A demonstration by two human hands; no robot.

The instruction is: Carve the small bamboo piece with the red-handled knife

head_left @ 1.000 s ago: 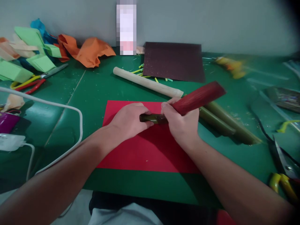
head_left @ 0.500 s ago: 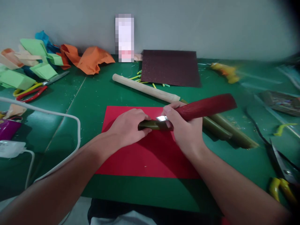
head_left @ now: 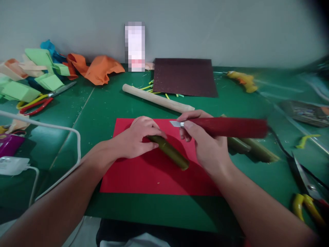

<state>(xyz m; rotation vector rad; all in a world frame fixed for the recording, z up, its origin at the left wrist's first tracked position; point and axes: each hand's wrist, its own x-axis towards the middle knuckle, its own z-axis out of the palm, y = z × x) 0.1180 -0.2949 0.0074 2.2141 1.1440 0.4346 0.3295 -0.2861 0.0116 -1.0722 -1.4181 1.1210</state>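
My left hand (head_left: 142,139) is closed on one end of an olive-green, tube-like piece (head_left: 174,154), gripping it between thumb and fingers. The free end slants down to the right over a red sheet (head_left: 133,178). In my right hand (head_left: 209,144) is a craft knife (head_left: 231,127) with a thick red handle and a short pointed blade. The blade points left, above the green piece and apart from it. Two similar olive-green pieces (head_left: 258,151) lie to the right of my right hand, partly hidden by it.
A pale rolled stick (head_left: 156,99) and a dark brown sheet (head_left: 185,77) lie behind. Crumpled orange paper (head_left: 102,70) and red-yellow scissors (head_left: 38,103) are at left, near a white cable (head_left: 77,137). Open scissors (head_left: 308,185) lie at right; a yellow glue gun (head_left: 243,81) is farther back.
The knife has come off the green piece and its handle has turned more level. The green piece now tilts, its right end swung down toward me.
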